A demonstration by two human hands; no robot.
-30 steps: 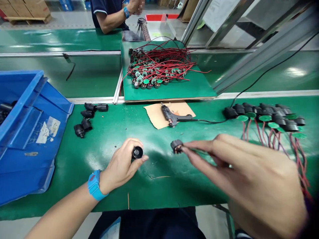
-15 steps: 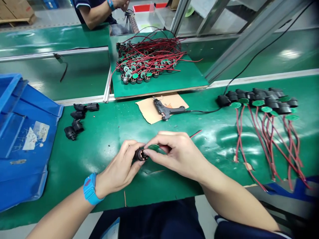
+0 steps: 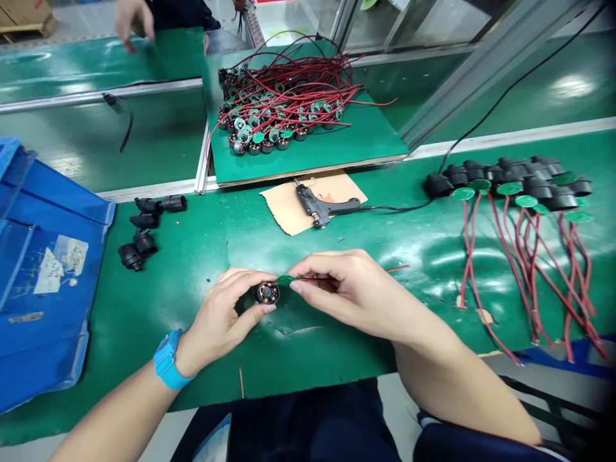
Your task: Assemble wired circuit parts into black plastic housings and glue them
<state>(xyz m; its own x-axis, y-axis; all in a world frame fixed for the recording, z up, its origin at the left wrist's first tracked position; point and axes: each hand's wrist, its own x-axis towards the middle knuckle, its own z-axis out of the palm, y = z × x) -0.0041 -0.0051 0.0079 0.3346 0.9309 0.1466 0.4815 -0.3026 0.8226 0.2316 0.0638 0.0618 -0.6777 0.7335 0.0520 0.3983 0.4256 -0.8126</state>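
Between its thumb and fingers, my left hand (image 3: 226,314) grips a small round black motor (image 3: 267,292), its copper windings turned up. Just right of it, my right hand (image 3: 337,285) pinches a green circuit disc (image 3: 285,280) at its edge, close beside the motor's rim. A red wire (image 3: 315,280) runs from the disc under the right fingers, and a wire end sticks out past the knuckles. Both hands are above the green table (image 3: 202,378). Beyond them a black glue gun (image 3: 327,206) lies on a piece of cardboard (image 3: 283,215).
A blue bin (image 3: 48,289) stands at left, with several black housings (image 3: 144,242) beside it. Piled motors with red wires (image 3: 293,96) cover a raised board (image 3: 308,160). Housings with green discs (image 3: 510,188) and wires lie right. A person's hand (image 3: 135,22) is at upper left.
The green disc has moved off the motor's top to its right side, and the windings now show more fully. The other person's hand has moved left over the far bench.
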